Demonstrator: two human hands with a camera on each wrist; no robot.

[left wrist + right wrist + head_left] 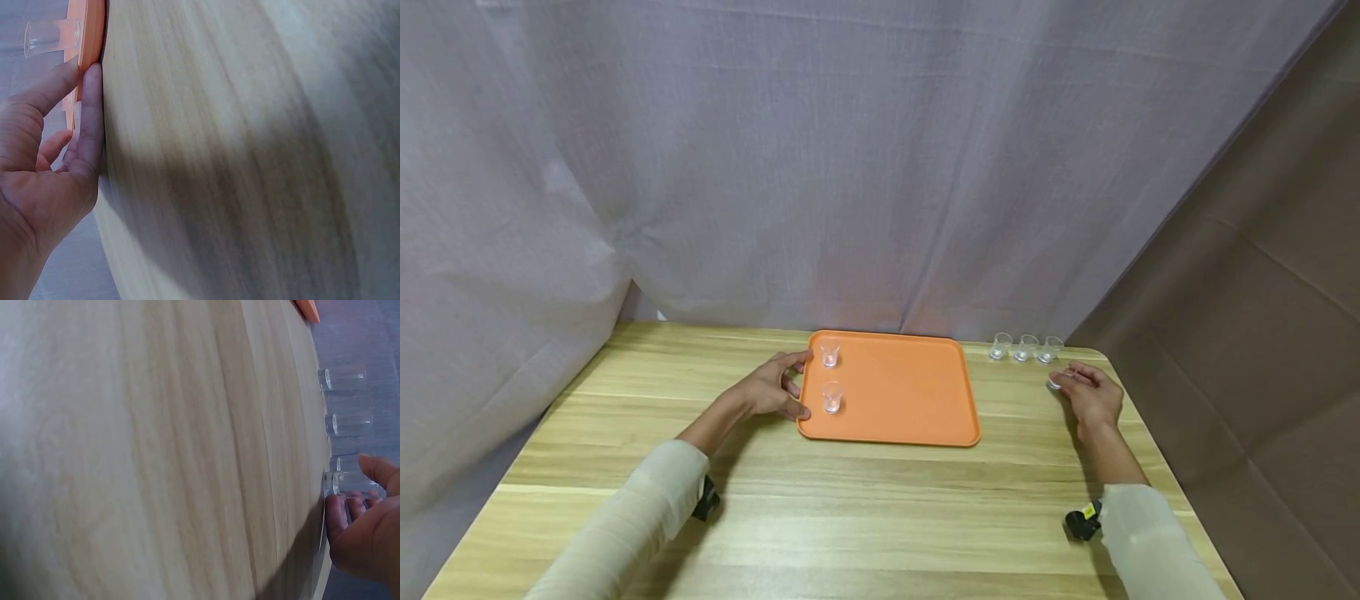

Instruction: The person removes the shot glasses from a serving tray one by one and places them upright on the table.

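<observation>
An orange tray (910,392) lies flat on the wooden table. Two small clear glasses stand upright along its left side, one at the back (830,353) and one nearer (832,397). My left hand (803,384) holds the tray's left rim; in the left wrist view the left hand (82,74) pinches the orange rim (87,31) between thumb and forefinger. My right hand (1060,382) grips another small glass (1055,382) standing on the table right of the tray. The right wrist view shows that glass (350,482) between thumb and fingers (334,515).
Three more clear glasses (1025,347) stand in a row at the table's back right, just beyond my right hand. Grey curtain hangs behind the table, and brown cloth on the right. The table's right edge (1157,450) runs close to my right hand.
</observation>
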